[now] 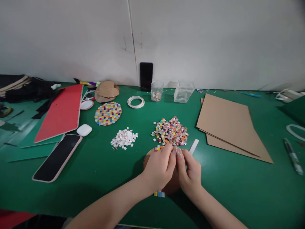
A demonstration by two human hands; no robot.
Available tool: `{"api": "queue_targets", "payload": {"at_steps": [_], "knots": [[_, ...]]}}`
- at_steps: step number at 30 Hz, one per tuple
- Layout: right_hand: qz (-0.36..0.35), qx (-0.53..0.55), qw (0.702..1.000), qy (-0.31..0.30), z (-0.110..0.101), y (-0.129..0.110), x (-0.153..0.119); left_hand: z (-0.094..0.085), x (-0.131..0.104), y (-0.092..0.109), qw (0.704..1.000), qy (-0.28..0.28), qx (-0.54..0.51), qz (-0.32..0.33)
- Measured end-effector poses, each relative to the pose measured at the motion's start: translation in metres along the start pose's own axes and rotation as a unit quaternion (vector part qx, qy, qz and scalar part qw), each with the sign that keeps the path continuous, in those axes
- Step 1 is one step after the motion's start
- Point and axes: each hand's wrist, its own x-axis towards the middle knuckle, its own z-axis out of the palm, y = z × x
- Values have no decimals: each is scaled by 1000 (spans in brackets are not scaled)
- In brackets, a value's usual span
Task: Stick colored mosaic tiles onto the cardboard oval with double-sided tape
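Note:
My left hand [159, 165] and my right hand [190, 170] meet at the fingertips above a round brown cardboard piece [172, 187]. Both hands are closed in a pinch; whatever lies between the fingertips is too small to make out. Colored square tiles [159, 193] show at the near edge of the cardboard, and a few more at its far edge. Just beyond my hands lies a pile of mixed colored tiles [172, 131]. A white strip [194, 146] is right of the pile. To the left sits a heap of small white squares [124, 138].
A tile-covered disc [108, 113], a tape roll [135, 102], a cup [157, 91] and a clear box [184, 92] stand farther back. Cardboard sheets [226, 122] lie right. A phone [57, 158], white case [84, 130] and red board [62, 111] are left.

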Motion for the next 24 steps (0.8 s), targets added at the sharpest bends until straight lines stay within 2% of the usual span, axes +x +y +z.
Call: {"api": "queue_targets", "payload": {"at_steps": [5,8,10,12,16,20,24], "knots": [[32,0,999,15,2,2,0,5,-3,-4,994,53,74,53],[84,41,995,28,2,7,0,2,-3,-5,993,78,49,74],[107,74,991,24,2,11,-1,-2,-1,-3,995,86,-14,51],[122,100,987,15,2,13,-2,-8,3,-1,992,77,-100,0],[132,125,983,16,3,15,-3,-14,8,0,963,41,-252,-87],[118,137,983,17,4,16,-2,-15,10,0,940,7,-321,-115],[106,147,983,9,5,18,-2,-19,9,2,931,-17,-346,-116]]}}
